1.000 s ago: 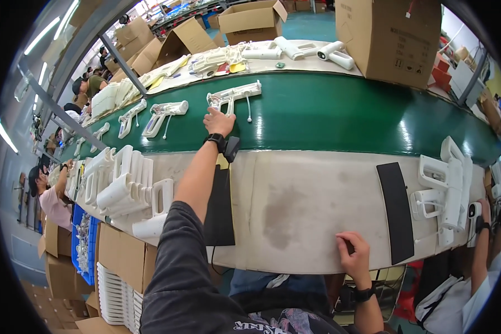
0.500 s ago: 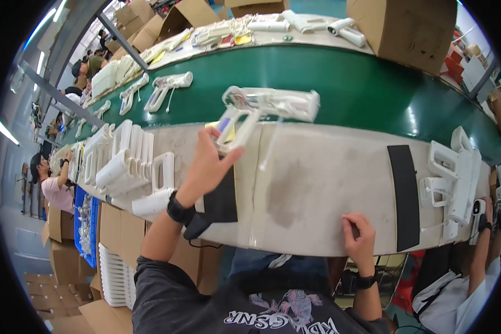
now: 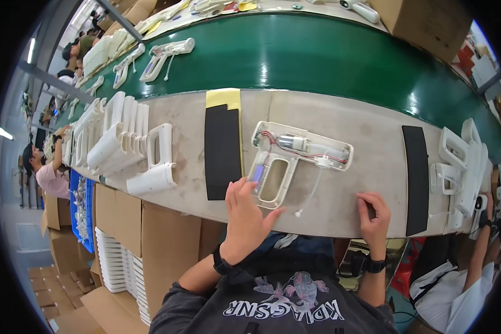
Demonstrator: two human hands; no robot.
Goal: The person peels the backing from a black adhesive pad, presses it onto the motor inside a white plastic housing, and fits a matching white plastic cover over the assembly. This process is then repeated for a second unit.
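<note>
A white gun-shaped housing half (image 3: 323,161) lies on the workbench in front of me, inner side up. Inside it are a silver motor, red wires and a purple part in the looped handle. A thin white tube (image 3: 312,192) hangs out of it toward me. My left hand (image 3: 245,222) is at the lower end of the handle, fingers and thumb spread; whether the fingertips touch it I cannot tell. To the right of the housing, my right hand (image 3: 374,216) rests near the bench edge, its fingers loosely curled with nothing seen in them.
Black mats (image 3: 222,153) (image 3: 415,181) flank the workspace. White housing shells (image 3: 119,139) stand stacked at left, and more housings (image 3: 456,161) lie at right. Beyond runs a green conveyor (image 3: 295,53) carrying similar housings (image 3: 164,58). A cardboard box (image 3: 170,234) stands below the bench; co-workers are at both sides.
My left hand has brought the housing from the conveyor's edge toward me and laid it on the bench, its grip now loosened. The right hand stays curled by the bench edge.
</note>
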